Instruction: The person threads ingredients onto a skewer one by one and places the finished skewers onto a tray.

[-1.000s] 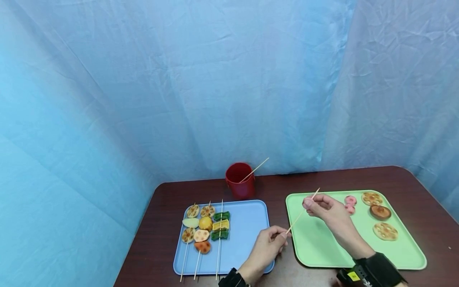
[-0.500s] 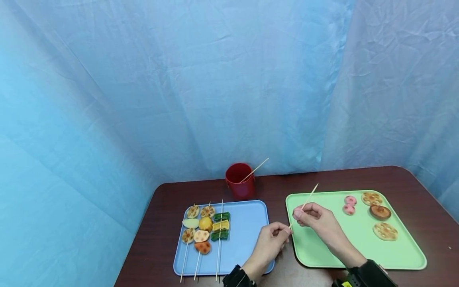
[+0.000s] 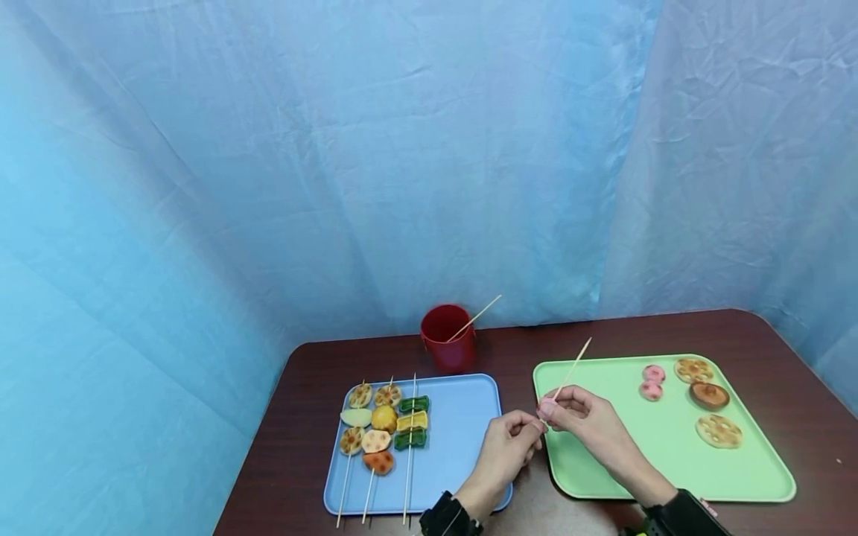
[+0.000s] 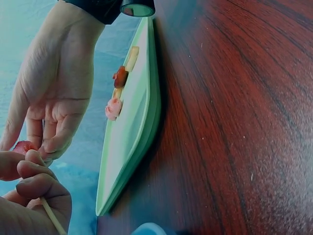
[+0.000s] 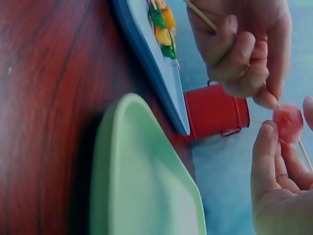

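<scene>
Right wrist view, wooden skewer (image 5: 201, 15) gripped by left hand (image 5: 242, 51), round pink food piece (image 5: 287, 123) threaded on it, pinched by right hand (image 5: 288, 196), green tray (image 5: 146, 181) nearby

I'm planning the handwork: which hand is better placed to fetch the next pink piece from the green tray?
Probably the right hand: it's nearer the two pink pieces on the green tray, though it pinches a held piece threaded on the skewer. The left hand sits farther away, gripping the skewer.
</scene>
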Demonstrator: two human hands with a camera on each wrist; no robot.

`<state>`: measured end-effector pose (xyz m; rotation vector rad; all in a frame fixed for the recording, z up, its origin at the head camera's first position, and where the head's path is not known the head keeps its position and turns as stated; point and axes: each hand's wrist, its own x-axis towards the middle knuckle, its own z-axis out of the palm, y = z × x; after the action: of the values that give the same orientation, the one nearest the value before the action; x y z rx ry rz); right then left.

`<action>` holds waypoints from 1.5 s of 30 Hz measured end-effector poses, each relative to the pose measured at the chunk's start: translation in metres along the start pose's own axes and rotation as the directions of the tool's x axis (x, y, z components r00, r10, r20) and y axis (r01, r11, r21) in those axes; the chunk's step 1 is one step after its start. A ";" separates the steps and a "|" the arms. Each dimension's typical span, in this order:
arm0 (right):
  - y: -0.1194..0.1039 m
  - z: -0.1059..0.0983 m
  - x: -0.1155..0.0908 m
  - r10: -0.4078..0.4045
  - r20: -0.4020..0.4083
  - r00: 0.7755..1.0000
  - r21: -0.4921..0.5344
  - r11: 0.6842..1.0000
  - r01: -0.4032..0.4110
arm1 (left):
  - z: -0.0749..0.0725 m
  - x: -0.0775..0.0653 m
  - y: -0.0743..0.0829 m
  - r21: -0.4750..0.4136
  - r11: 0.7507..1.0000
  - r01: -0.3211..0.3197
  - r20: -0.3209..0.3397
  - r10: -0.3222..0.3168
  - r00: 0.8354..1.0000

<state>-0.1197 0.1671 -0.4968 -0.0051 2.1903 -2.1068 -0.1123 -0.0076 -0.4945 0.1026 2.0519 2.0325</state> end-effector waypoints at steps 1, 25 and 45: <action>0.000 -0.002 0.001 0.007 -0.002 1.000 -0.018 1.000 -0.007 | -0.001 0.000 0.000 0.000 1.000 0.002 -0.003 -0.002 1.000; 0.000 -0.135 0.024 -0.226 -0.062 0.972 -0.807 0.584 0.084 | -0.019 0.004 -0.004 0.038 0.999 0.038 -0.021 -0.037 0.999; 0.020 -0.138 0.030 -0.286 -0.122 0.950 -0.898 0.440 0.018 | -0.021 0.005 -0.005 0.044 0.998 0.046 -0.024 -0.045 0.999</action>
<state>-0.1585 0.3037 -0.5142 -0.0138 3.2922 -0.7128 -0.1212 -0.0276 -0.5003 0.0399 2.0938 1.9708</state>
